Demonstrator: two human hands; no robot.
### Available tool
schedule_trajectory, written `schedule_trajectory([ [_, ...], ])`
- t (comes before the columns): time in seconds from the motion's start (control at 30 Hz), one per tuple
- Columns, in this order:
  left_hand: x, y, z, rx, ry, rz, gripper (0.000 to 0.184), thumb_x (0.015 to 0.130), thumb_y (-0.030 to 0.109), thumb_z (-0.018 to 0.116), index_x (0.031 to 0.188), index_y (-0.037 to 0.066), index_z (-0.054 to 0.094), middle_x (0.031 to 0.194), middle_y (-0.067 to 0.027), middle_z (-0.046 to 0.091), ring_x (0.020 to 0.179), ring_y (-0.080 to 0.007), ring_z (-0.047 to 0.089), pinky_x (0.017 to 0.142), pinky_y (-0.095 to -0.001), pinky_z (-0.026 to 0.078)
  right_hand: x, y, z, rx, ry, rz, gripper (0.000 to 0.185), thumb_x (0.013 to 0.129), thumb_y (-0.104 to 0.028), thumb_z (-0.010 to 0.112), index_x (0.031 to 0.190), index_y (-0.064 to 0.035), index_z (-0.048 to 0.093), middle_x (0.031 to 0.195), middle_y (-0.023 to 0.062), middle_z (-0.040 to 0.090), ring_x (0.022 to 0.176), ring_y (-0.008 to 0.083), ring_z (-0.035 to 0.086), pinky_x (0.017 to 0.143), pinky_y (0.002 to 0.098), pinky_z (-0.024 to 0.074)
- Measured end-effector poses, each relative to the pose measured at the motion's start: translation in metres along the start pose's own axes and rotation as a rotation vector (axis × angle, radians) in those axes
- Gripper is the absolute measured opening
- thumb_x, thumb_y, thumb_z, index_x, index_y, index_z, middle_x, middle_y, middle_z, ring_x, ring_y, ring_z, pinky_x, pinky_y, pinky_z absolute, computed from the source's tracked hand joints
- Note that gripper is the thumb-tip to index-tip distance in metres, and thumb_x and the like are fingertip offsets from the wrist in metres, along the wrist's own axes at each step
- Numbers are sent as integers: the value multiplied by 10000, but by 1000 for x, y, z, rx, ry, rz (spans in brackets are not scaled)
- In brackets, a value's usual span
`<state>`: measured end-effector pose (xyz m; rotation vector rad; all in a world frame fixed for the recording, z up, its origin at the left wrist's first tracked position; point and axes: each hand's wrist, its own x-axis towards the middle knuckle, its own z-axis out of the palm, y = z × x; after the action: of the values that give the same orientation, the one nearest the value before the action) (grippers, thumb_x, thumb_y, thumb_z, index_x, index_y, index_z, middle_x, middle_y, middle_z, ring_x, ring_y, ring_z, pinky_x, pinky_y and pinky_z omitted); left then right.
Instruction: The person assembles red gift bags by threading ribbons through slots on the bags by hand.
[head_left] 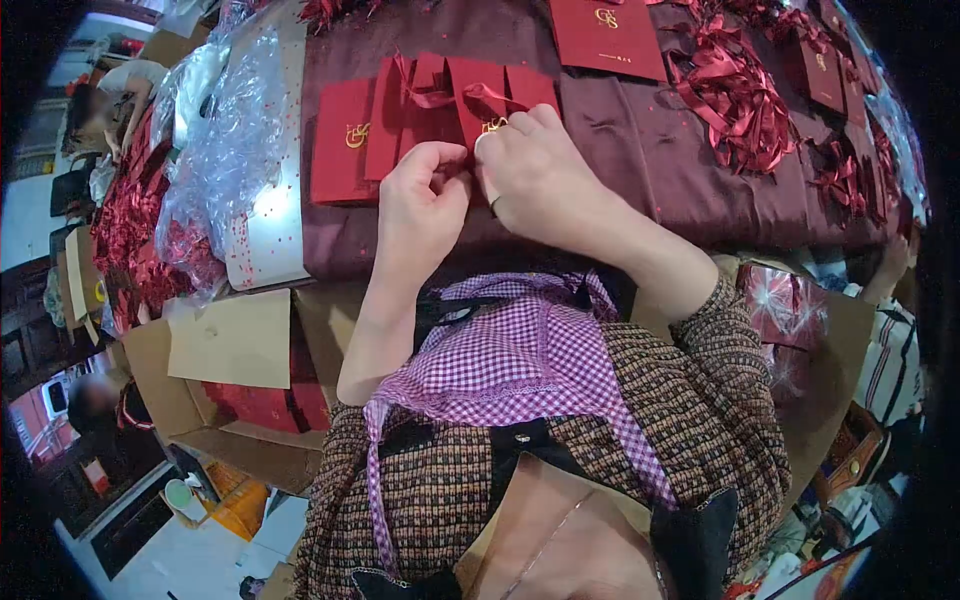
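Observation:
Several small red gift bags point(417, 82) with gold lettering lie overlapping in a row on the dark cloth. A red ribbon bow point(478, 92) sits at the top of a middle bag. Close in front of that bag, my left hand point(425, 195) is closed, thumb and fingers pinched together. My right hand point(535, 165) is curled beside it, over the bag's lower part, with a ring on one finger. The fingertips nearly meet, and what is between them is hidden.
Dark maroon cloth point(620, 150) covers the table. Red ribbons point(735, 100) and a larger red bag point(607, 40) lie to the right. Clear plastic wrap point(225, 130) and red shreds point(125, 225) are on the left. An open cardboard box point(235, 445) stands below. Other people are at both sides.

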<state>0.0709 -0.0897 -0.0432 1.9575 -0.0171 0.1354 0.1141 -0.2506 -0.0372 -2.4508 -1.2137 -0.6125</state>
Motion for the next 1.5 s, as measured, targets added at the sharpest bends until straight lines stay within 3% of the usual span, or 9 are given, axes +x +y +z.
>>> schedule_trajectory([
  [0.07,-2,1,1,-53,-9,-58,192,796,-39,611,988,-39,623,821,-81,654,674,-87,560,634,-253,485,2,9,-2,489,-173,313,127,767,-127,587,733,-4,596,697,171,618,725,346,590,723,420,405],
  [0.1,-2,0,1,-85,-18,-55,195,798,-38,616,993,-42,621,822,-63,640,677,-76,542,634,-242,477,-1,12,2,624,-96,374,93,781,-68,576,730,5,602,630,185,582,638,374,578,668,459,442],
  [0.2,3,-4,0,-152,-27,-69,205,803,-33,624,1007,-49,616,828,-33,618,695,-62,523,646,-223,467,-6,11,6,582,-110,371,108,796,-126,611,745,-30,617,723,162,630,766,347,595,739,429,404],
  [0.3,5,-10,1,-176,-22,-82,220,810,-28,627,1028,-52,610,842,-22,611,712,-56,520,663,-213,465,-12,10,2,435,28,260,101,809,-136,623,759,-48,620,747,132,633,797,310,590,768,405,393],
  [0.4,5,-9,1,-159,-27,-83,232,812,-26,629,1041,-50,607,853,-24,612,715,-55,519,673,-211,466,-16,12,-5,455,13,258,107,818,-152,629,771,-56,623,763,109,631,817,282,582,786,389,383],
  [0.73,4,-4,-3,-241,-56,-147,229,829,-35,618,1057,-46,600,883,-13,605,728,-32,514,653,-189,447,-18,10,-4,472,16,288,98,814,-144,638,769,-59,620,763,97,635,810,276,583,798,380,388],
  [1.0,2,-2,-9,-224,-42,-199,218,833,-57,605,1051,-42,599,918,-20,610,765,-47,541,700,-189,453,-30,4,2,498,172,240,89,778,-116,680,796,-80,600,785,62,622,817,247,568,821,379,373],
  [1.13,1,-4,-7,-405,-71,-228,211,821,-65,610,1030,-39,608,898,-9,614,740,-37,535,685,-186,451,-35,-1,2,506,146,262,93,776,-111,682,801,-80,598,786,63,618,817,247,563,822,376,370],
  [1.5,0,3,-9,-406,-76,-258,245,825,-58,613,1070,-45,608,915,-16,616,754,-37,534,694,-181,452,-32,-3,3,534,127,309,90,800,-129,667,805,-70,600,785,77,621,820,257,566,819,379,366],
])
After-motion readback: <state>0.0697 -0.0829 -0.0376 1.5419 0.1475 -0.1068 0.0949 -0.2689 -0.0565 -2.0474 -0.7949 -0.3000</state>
